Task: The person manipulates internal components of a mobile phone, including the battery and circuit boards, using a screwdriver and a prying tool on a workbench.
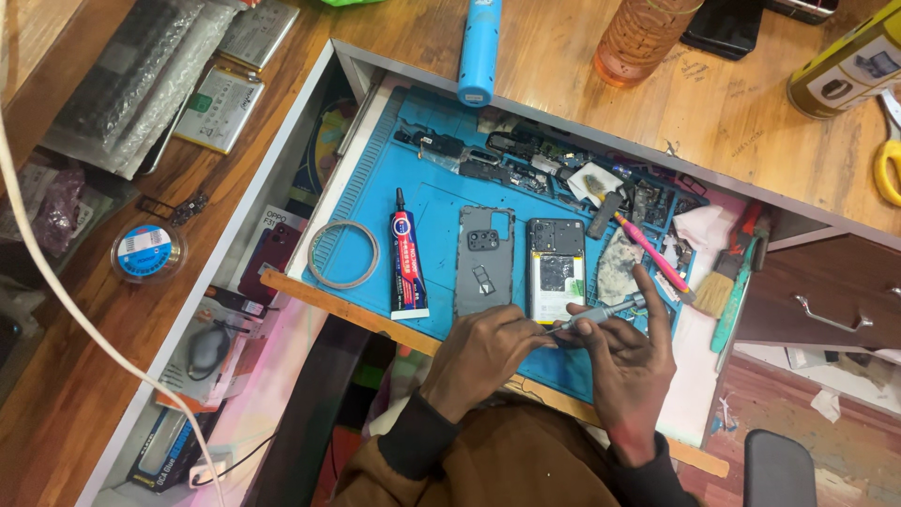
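Both hands meet at the near edge of the blue mat [441, 202]. The left hand [483, 352] is curled, its fingers closed about the tip end of a slim grey screwdriver [601, 314]; the right hand [631, 361] grips the handle, forefinger raised. The tip seems to be pinched in the left fingers rather than seated in a screw, though the view is too small to be sure.

Just beyond lies the opened phone [556, 269], battery exposed, with its grey back cover [485, 261] beside it. For this step, the driver is best kept upright over the screw, with light pressure and the phone flat on the mat.

Left of the cover lie a glue tube [406, 263] and a tape ring [343, 254]. The mat's far compartments [526, 160] hold small dark parts, jumbled. A pink tool [654, 255] and a brush [723, 282] lie to the right. On the wooden surface [732, 113] beyond stand a blue cylinder [479, 47] and an orange bottle [643, 33], contents unclear.
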